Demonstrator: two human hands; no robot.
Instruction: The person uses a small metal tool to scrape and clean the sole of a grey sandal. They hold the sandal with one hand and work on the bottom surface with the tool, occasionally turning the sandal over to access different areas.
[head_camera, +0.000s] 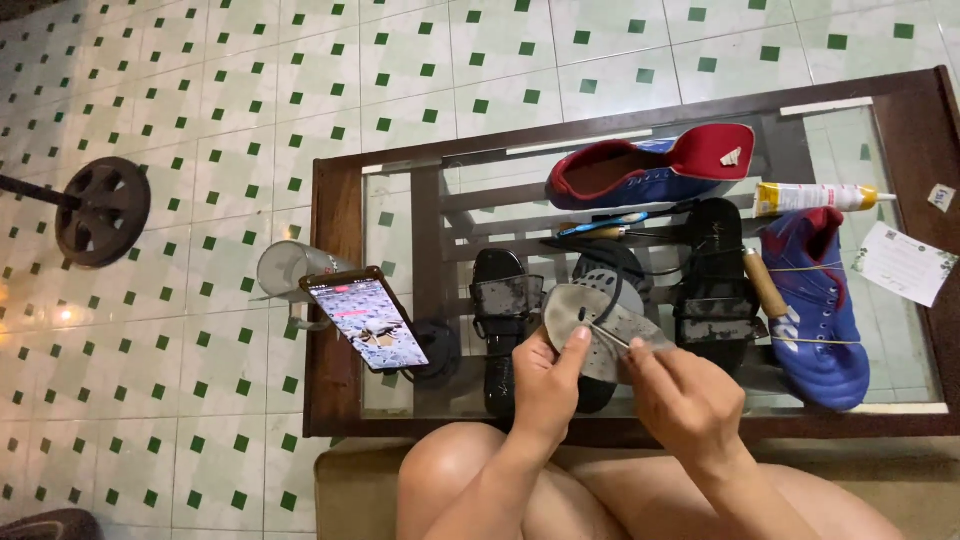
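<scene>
My left hand (541, 383) grips a grey perforated shoe insole (575, 312) from below, thumb pressed on its upper face. My right hand (683, 394) pinches a thin tool or strip (640, 335) against the insole's right edge. Both hands hover over the near edge of a glass-topped wooden table (338, 300). Just behind the insole lie two black sandals, one at the left (498, 300) and one at the right (715, 280). A dark shoe part (605, 262) lies partly hidden behind the insole.
Two blue and red sports shoes lie on the glass, one at the back (650, 168), one at the right (820, 320). A glue tube (815, 197), wooden-handled tool (765, 283), paper card (905, 263), propped phone (365, 320) and clear mug (285, 270) surround them. A weight plate (102, 211) lies on the tiled floor.
</scene>
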